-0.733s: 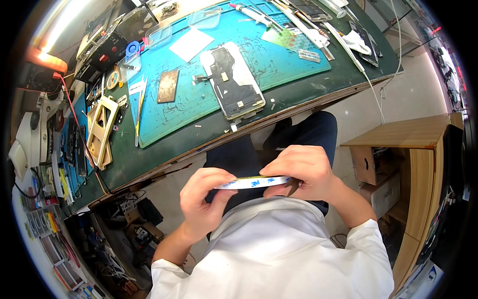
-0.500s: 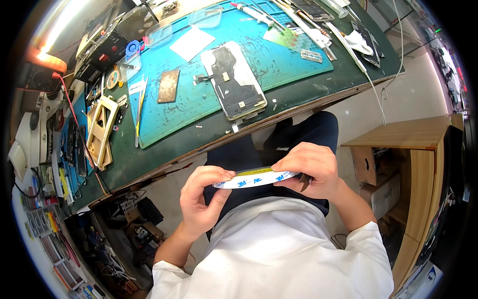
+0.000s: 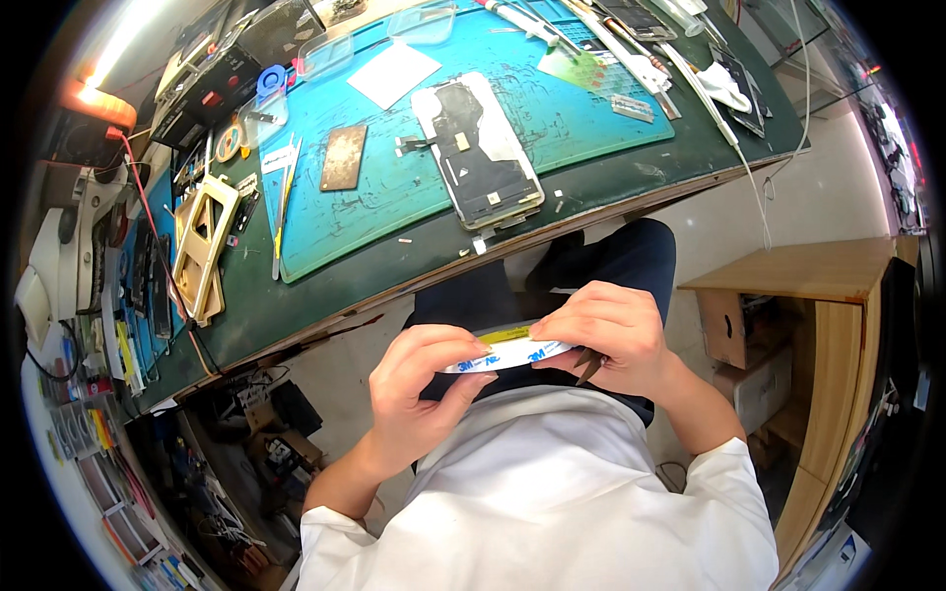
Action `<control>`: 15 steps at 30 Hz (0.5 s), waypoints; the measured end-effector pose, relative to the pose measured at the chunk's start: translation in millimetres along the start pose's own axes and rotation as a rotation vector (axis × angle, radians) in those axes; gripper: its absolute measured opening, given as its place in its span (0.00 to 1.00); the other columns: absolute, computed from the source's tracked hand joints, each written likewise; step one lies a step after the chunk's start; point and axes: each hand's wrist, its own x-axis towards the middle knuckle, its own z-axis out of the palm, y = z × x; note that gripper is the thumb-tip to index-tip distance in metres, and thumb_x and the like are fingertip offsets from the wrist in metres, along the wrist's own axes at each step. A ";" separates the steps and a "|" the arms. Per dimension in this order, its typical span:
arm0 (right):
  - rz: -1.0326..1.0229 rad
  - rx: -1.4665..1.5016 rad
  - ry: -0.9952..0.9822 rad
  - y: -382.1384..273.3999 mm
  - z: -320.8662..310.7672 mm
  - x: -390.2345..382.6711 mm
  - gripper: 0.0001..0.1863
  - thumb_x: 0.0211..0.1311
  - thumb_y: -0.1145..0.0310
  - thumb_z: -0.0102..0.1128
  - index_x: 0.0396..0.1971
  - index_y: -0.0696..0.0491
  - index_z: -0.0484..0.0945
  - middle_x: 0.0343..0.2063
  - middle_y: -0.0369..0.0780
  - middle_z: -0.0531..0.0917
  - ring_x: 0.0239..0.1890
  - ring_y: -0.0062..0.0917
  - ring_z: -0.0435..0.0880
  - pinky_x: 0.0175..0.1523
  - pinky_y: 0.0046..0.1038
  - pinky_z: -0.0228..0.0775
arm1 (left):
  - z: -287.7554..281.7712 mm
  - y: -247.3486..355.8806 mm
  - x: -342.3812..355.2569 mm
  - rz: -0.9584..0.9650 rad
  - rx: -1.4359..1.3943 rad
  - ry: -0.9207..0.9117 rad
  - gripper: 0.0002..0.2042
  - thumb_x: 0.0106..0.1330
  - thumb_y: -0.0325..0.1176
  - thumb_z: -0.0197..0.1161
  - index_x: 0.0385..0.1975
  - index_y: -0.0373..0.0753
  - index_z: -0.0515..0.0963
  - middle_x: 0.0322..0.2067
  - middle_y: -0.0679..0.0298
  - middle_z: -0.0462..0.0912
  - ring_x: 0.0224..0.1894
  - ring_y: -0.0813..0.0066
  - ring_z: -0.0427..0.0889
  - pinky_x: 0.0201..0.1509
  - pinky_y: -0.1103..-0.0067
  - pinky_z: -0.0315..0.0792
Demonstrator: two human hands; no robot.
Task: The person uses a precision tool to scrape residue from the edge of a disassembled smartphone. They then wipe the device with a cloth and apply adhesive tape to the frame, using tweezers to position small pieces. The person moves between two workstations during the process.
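Fingers [image 3: 445, 338] of your left hand [image 3: 409, 379] pinched on one end of a white tape roll [image 3: 507, 355], thumb below | roll's edge-on between your hands, blue print out, yellow side up top, over your dark trousers [image 3: 463, 298] | your right hand [image 3: 626, 340] pinches the other end, dark pointy tool [image 3: 590, 366] tucked in too | wooden cabinet [image 3: 798, 268] off right

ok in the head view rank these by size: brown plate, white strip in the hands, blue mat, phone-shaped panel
1. blue mat
2. phone-shaped panel
Unsure: brown plate and white strip look close in size; left hand and right hand cover the strip's ends.
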 end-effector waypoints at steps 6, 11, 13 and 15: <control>0.000 0.007 0.012 0.0 12.3 -4.1 0.16 0.43 0.69 0.82 0.34 0.52 0.87 0.28 0.34 0.89 0.29 0.26 0.86 0.31 0.26 0.77 | -12.2 6.0 4.6 0.085 0.247 -0.043 0.14 0.51 0.24 0.80 0.37 0.38 0.85 0.37 0.63 0.86 0.38 0.63 0.80 0.43 0.71 0.73; 0.035 0.043 0.020 3.0 30.9 -13.1 0.16 0.43 0.69 0.82 0.35 0.52 0.87 0.29 0.34 0.89 0.29 0.26 0.85 0.31 0.26 0.77 | -19.0 11.9 1.1 -0.017 0.269 -0.114 0.14 0.52 0.22 0.78 0.38 0.37 0.85 0.37 0.62 0.85 0.38 0.64 0.79 0.42 0.73 0.73; 0.062 0.063 0.007 3.3 36.3 -14.8 0.16 0.43 0.69 0.82 0.35 0.51 0.87 0.29 0.34 0.89 0.28 0.26 0.85 0.30 0.26 0.76 | -21.1 14.3 -1.2 -0.054 0.302 -0.152 0.13 0.52 0.22 0.78 0.38 0.37 0.85 0.37 0.62 0.85 0.37 0.66 0.80 0.39 0.74 0.74; 0.076 0.074 -0.023 3.4 40.1 -15.5 0.16 0.44 0.68 0.82 0.35 0.51 0.87 0.28 0.33 0.88 0.28 0.26 0.84 0.30 0.27 0.76 | -24.0 15.8 -1.9 -0.085 0.327 -0.189 0.12 0.54 0.22 0.77 0.38 0.37 0.85 0.36 0.62 0.85 0.36 0.67 0.80 0.36 0.76 0.75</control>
